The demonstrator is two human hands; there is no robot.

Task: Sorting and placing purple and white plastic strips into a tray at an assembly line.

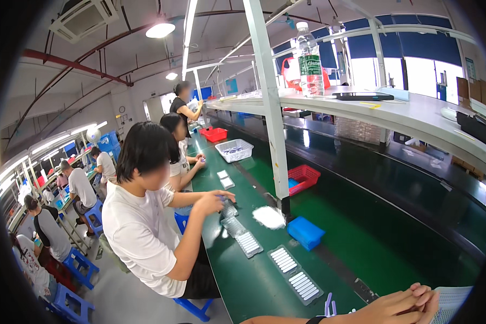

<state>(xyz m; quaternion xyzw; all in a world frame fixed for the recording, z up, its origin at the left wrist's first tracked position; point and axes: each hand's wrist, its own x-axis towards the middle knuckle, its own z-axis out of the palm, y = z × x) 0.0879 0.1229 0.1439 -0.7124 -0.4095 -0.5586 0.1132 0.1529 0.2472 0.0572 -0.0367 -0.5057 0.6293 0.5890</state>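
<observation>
At the lower right, my left hand (390,309) and my right hand (427,305) are clasped together, fingers folded against each other. No object shows between them, though the inner side of the grip is hidden. A black band circles my left wrist. Just left of my hands lie a few small lavender strips (329,305), partly cut off by the lower edge. Beyond these, clear plastic trays (296,274) hold rows of white stick-shaped pieces. Beside my right hand is a pale, grid-patterned object (452,302), cropped by the view's rim.
A co-worker (146,210) in white reaches over similar trays (242,236) on the green bench (254,297). Nearby are a white pile (269,217), a blue bin (305,233), a red basket (302,179) and a white basket (234,150). A post (270,108) carries a shelf with a bottle (309,62).
</observation>
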